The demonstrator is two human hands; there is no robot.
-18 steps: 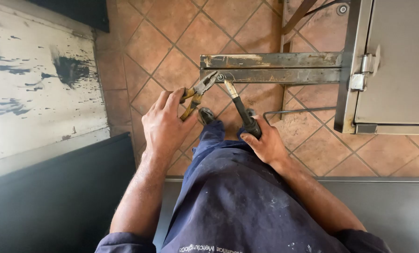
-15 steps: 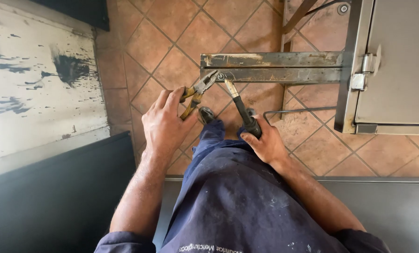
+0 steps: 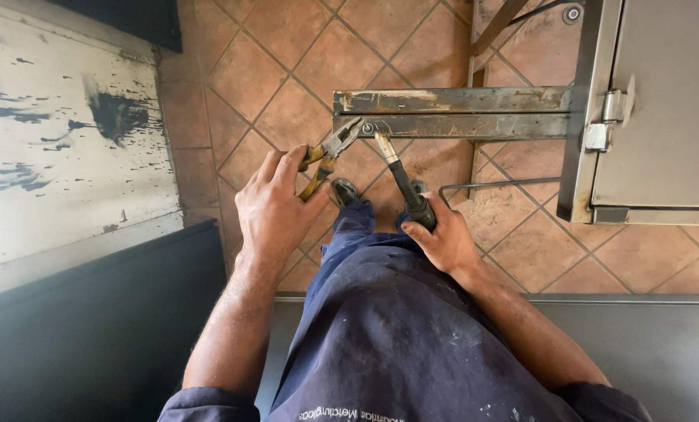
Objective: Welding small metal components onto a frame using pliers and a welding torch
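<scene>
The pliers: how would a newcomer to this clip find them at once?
Start at the rusty metal bar lying across the tiled floor. At its near left end, the left hand holds the pliers; their yellow handles set them apart from the black-handled tool beside them.

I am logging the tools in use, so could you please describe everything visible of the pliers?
The pliers are metal, with worn yellow grips and grey jaws. The left hand wraps their handles. They point up and right, their nose at the end of the rusty steel bar, beside the tip of the black-handled tool held by the right hand.
</scene>
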